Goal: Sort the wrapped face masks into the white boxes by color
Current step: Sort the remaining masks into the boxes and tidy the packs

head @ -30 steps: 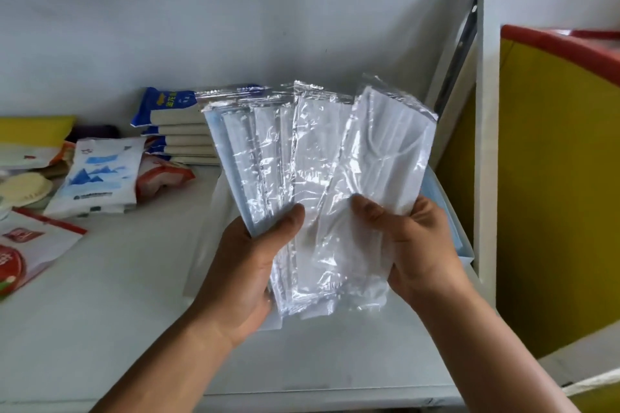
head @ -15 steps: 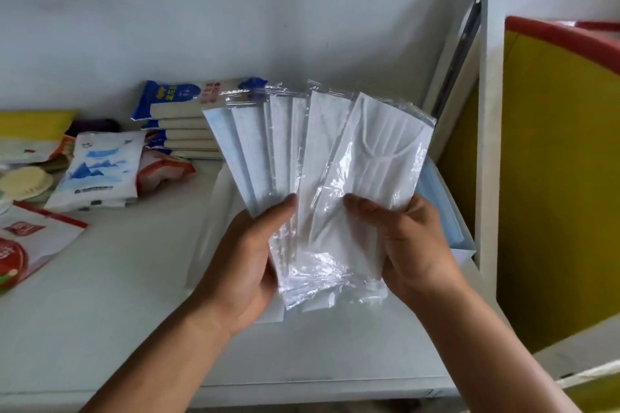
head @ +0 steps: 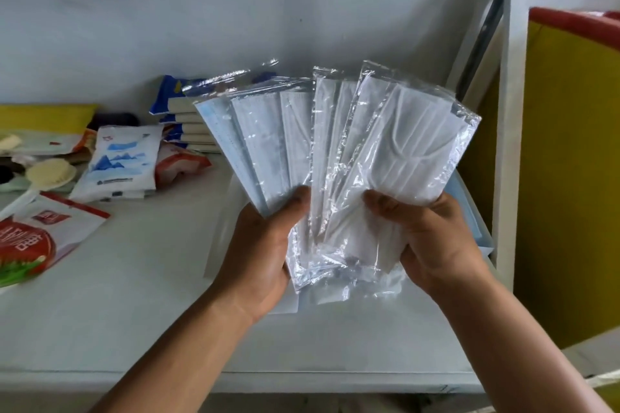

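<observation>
Wrapped face masks in clear crinkly film (head: 335, 151) are held spread as a fan above the right part of the flat white counter (head: 134, 312). The left hand (head: 265, 251) grips the fan's lower left, with its thumb pressed across the front of the pale blue masks (head: 228, 151). The right hand (head: 436, 245) pinches the white pleated masks (head: 412, 144) at the lower right, thumb on top. Neither hand is free.

The step in hand looks like telling the colours apart before any drop. To do it well, I would split the fan where blue gives way to white and let each hand take one colour. Colour is better judged from the mask edges than from the glare-washed faces. The film is probably slick, so a firm pinch near the bottom seals should stop packets sliding out.

Much is hidden. The middle masks read as neither clearly blue nor white. A white box wall (head: 216, 238) shows on the counter under the fan's left, and a low white box with blue inside (head: 485, 246) under its right. How many boxes there are and how full they are cannot be made out. The fingers behind the fan are unseen. Assorted printed packets (head: 124, 161) lie at the counter's far left, partly cut off.
</observation>
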Available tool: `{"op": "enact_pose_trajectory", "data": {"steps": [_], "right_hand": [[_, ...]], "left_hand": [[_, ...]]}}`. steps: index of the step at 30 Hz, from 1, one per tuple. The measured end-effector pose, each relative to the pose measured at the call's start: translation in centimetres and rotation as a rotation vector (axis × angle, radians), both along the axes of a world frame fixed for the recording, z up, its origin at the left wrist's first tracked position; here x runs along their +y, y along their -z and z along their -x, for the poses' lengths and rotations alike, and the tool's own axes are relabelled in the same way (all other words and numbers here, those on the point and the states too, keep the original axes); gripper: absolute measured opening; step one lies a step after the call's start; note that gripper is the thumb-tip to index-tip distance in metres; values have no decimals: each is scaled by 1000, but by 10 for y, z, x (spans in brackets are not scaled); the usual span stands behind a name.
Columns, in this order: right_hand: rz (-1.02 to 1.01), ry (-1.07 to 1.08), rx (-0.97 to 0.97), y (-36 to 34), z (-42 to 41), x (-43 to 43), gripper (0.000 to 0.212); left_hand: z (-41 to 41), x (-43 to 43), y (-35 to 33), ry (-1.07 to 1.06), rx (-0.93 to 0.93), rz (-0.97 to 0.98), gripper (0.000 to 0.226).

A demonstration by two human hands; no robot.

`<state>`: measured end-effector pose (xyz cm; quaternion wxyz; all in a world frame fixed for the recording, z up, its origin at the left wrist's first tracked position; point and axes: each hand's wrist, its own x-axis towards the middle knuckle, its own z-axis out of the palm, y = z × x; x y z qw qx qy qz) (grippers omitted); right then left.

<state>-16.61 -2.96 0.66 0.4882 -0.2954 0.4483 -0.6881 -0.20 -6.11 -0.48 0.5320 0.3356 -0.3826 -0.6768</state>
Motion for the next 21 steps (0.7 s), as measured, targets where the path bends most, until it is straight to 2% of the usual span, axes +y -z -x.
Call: {"op": "enact_pose_trajectory", "data": {"steps": [3,9,14,17,21], "right_hand": [[5,22,-35,-1,2,0,20],[-41,4,-65,-3,3,0,17],[-47,-59,6,-2,-3,2,26],[-70,5,-10,-3,0,-1,20],[-108,14,-48,-3,3,-2,21]], "left_hand": [[-1,-3,3,-82,10,14,40],[-3,-6,4,-205,-82,110,27],[-4,-7,4,-168,-84,71,32],[-5,-7,2,-155,-110,39,10],[-6,-9,4,-195,-153,65,20]]}}
